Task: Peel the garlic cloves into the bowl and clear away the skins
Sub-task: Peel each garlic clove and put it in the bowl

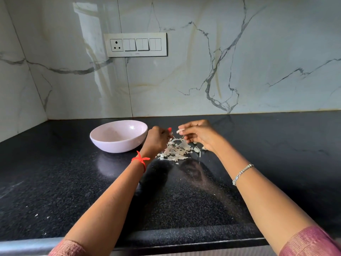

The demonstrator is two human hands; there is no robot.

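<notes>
A pale pink bowl (118,135) stands on the black counter, just left of my hands. A heap of dry garlic skins (176,150) lies on the counter right of the bowl. Above the heap, my right hand (199,134) pinches a pale garlic clove (180,131) between thumb and fingertips. My left hand (156,140), with curled fingers, pinches a thin strand of skin that runs toward the clove. A few small pieces (198,149) lie under my right hand; whether they are cloves or skins is unclear. The bowl's contents are hard to make out.
The black granite counter (73,182) runs from the marble backsplash to a front edge near my elbows. A switch panel with a socket (135,44) is mounted on the wall behind. A side wall closes the corner at the left.
</notes>
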